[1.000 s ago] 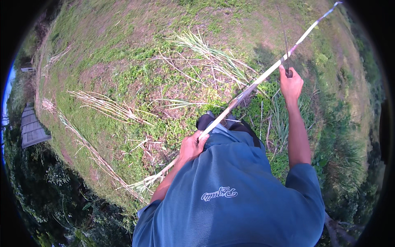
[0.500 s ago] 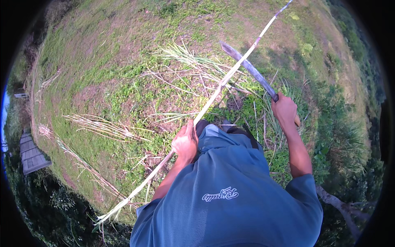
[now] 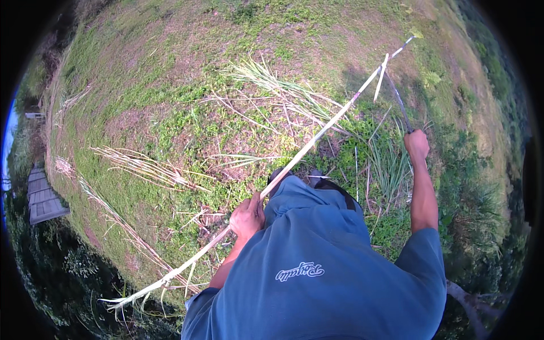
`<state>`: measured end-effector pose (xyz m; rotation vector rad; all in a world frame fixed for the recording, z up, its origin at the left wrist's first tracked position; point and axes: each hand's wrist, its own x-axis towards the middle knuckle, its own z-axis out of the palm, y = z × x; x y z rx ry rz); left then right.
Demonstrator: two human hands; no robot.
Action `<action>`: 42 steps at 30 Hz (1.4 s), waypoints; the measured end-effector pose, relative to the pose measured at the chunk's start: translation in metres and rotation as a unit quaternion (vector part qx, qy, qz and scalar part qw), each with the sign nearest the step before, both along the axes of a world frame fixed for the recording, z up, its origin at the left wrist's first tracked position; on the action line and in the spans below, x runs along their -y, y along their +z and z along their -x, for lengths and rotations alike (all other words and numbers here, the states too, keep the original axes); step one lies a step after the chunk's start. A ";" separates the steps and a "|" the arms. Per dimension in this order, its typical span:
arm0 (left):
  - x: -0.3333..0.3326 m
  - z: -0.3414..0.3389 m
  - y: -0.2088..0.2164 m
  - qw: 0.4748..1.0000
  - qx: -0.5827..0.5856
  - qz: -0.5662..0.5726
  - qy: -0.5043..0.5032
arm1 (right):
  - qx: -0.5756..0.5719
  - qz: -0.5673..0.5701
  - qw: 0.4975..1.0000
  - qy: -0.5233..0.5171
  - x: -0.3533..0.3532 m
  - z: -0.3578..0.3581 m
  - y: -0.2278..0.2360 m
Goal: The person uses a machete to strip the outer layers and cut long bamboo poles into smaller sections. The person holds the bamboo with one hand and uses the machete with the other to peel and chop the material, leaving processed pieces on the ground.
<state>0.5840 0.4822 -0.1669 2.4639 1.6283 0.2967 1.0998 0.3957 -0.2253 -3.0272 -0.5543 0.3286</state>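
Observation:
A long, pale sugarcane stalk [image 3: 317, 137] runs slantwise from the lower left to the upper right, with leafy shreds at its near end. My left hand [image 3: 247, 216] is wrapped round it beside my hip. Off to the right, my arm is stretched out and my right hand [image 3: 416, 144] grips the handle end of a machete [image 3: 399, 99]. The blade appears nearly edge-on, and its tip is up by the far part of the stalk. A short pale strip [image 3: 381, 78] stands out from the stalk there; whether it is still attached is unclear.
Cut stalks with green leaves [image 3: 277, 88] lie on the grass ahead. To the left are a bundle of dry stalks [image 3: 147, 168] and a long row of stalks [image 3: 124, 224]. Tall green blades [image 3: 388, 170] stand near my right side. A grey slatted structure [image 3: 46, 195] is far left.
The machete has swung outward along the stalk, to the far right. A pale strip now sticks out near the blade. My left hand and the stalk have shifted slightly toward the lower left.

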 end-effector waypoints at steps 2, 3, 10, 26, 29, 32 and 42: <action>0.000 -0.002 0.019 0.989 0.028 0.130 0.061 | -0.029 -0.053 0.997 -0.043 0.000 0.019 0.011; -0.004 -0.005 0.021 0.982 0.020 0.179 0.063 | -0.038 -0.080 0.996 -0.027 0.001 0.031 0.005; -0.039 -0.021 -0.025 0.855 0.172 0.489 0.029 | -0.108 -0.185 0.949 0.232 0.008 0.191 0.024; -0.051 -0.054 0.027 0.727 0.234 0.635 0.116 | -0.072 -0.179 0.930 0.312 0.012 0.188 -0.004; -0.042 -0.045 0.028 0.762 0.216 0.601 0.101 | -0.069 -0.155 0.937 0.306 0.004 0.174 0.004; -0.024 -0.024 0.012 0.785 0.202 0.581 0.075 | -0.064 -0.119 0.976 0.171 -0.017 0.129 -0.008; -0.021 -0.029 0.039 0.660 0.222 0.702 0.149 | -0.095 -0.145 0.926 0.336 0.002 0.163 0.005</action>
